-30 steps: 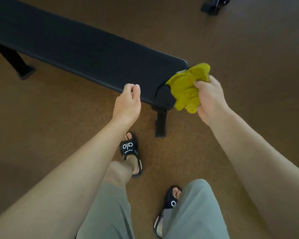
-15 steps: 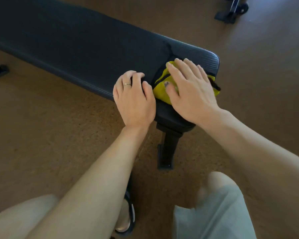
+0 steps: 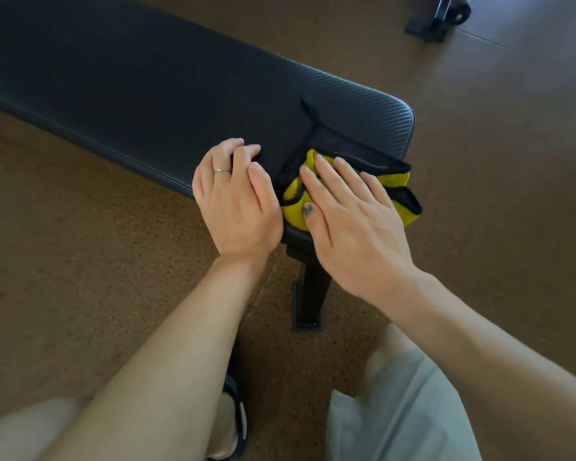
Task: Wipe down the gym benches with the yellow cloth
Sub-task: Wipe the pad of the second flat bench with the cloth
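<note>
Your right hand [image 3: 353,221] is lying flat, fingers straight, pressing the yellow cloth [image 3: 295,207] onto the near end of the gym bench [image 3: 187,94]. Your left hand [image 3: 236,201] is resting at the cloth's nine o'clock, fingers loosely curled on the pad's near edge, gripping nothing and apparently bracing you. The bunched, black-trimmed cloth is sitting at the pad's corner, above the bench leg [image 3: 310,294]. You are, I judge, starting the wipe at this end. Next, you need to be sweeping toward ten o'clock along the pad, keeping your palm pressing evenly so the cloth spreads.
</note>
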A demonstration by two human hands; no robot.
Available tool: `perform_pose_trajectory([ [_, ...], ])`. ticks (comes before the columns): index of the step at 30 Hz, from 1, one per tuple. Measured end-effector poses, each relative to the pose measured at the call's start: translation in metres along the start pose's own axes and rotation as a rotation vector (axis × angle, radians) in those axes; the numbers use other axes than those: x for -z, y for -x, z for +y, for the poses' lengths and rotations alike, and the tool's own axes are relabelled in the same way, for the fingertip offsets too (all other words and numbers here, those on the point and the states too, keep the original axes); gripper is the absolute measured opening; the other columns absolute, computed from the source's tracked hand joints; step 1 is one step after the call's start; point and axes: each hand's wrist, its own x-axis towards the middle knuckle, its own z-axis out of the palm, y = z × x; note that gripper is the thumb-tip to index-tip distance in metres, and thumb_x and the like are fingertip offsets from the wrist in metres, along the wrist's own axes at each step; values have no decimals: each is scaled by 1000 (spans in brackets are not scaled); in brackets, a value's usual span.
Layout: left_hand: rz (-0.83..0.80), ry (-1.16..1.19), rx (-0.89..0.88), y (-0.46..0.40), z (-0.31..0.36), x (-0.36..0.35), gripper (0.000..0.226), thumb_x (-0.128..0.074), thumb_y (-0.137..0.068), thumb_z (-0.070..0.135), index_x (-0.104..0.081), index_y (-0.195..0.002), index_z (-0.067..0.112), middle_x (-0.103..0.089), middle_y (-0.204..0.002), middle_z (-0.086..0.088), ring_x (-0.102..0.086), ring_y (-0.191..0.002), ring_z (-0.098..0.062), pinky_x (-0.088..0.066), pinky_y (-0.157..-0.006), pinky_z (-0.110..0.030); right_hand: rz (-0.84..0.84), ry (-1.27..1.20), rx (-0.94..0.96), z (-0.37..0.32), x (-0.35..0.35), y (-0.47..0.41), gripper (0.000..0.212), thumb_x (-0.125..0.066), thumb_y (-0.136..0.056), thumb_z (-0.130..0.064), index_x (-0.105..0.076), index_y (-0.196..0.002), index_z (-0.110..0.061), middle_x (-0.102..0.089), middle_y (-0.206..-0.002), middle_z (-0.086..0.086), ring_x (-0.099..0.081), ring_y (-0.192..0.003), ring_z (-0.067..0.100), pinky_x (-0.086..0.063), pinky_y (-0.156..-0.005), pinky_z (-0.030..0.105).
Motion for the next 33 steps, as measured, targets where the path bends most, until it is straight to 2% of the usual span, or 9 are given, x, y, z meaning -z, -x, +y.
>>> perform_pose_trajectory([
  [4, -27, -14, 4, 0, 1, 1, 36, -34, -101, 18, -67, -116, 17, -60, -129, 0, -53, -125, -21, -32, -111, -36, -29, 12, 62, 31, 2, -45, 55, -17, -107, -45, -25, -160, -30, -20, -168, -4, -15, -156, 18, -12, -127, 44],
  [9, -21, -15, 1, 0, 0, 0, 36, -34, -101, 20, -67, -115, 16, -59, -129, -1, -52, -125, -21, -34, -111, -39, -47, 4, -75, 58, 1, -107, 55, -12, -108, -45, -17, -161, -34, -12, -170, -9, -7, -157, 16, -5, -128, 40],
  [13, -24, -23, -9, 1, -2, -1, 36, -34, -100, 20, -67, -113, 17, -60, -128, 0, -53, -124, -22, -34, -111, -39, 34, -46, -104, 25, -1, -52, 55, -18, -107, -41, -29, -159, -26, -23, -168, -4, -16, -155, 17, -12, -126, 40],
  [18, -25, -24, 4, 0, 0, -1, 39, -31, -99, 21, -68, -112, 16, -60, -128, 0, -53, -124, -21, -33, -111, -39, 33, -72, 18, 0, 0, 18, 51, -24, -108, -39, -38, -156, -25, -32, -164, -3, -21, -154, 16, -15, -126, 39],
  [21, -24, -25, -2, -1, 0, -1, 37, -33, -99, 20, -68, -112, 16, -60, -128, -1, -53, -124, -22, -34, -111, -39, 9, -39, 94, 27, 3, -19, 51, -24, -108, -40, -36, -156, -28, -28, -166, -4, -20, -154, 16, -15, -126, 40],
  [26, -40, -26, -7, -1, 0, -1, 37, -33, -99, 21, -67, -113, 16, -59, -128, -1, -53, -125, -23, -33, -111, -40, 9, -32, -87, 61, 0, -99, 52, -20, -108, -43, -28, -158, -35, -20, -168, -8, -14, -156, 17, -9, -127, 39],
  [29, -39, -29, -14, -1, -1, 0, 37, -33, -99, 21, -67, -112, 16, -60, -127, -1, -54, -124, -23, -34, -111, -40, 89, -64, -98, 43, -4, -78, 51, -26, -106, -40, -40, -154, -29, -34, -163, -4, -26, -152, 20, -17, -124, 41],
  [31, -36, -38, -25, -1, -1, 0, 37, -33, -99, 21, -67, -112, 16, -60, -126, -2, -54, -123, -22, -34, -111, -39, 139, -89, -64, 22, -3, -38, 49, -31, -104, -37, -50, -148, -25, -45, -156, -1, -38, -144, 23, -24, -120, 42],
  [33, -30, -40, -30, -1, -2, -1, 38, -32, -99, 21, -67, -111, 16, -60, -126, -2, -54, -123, -23, -34, -110, -39, 136, -110, -12, 4, -2, 2, 48, -33, -104, -35, -53, -146, -23, -49, -153, -2, -42, -141, 21, -28, -118, 40],
])
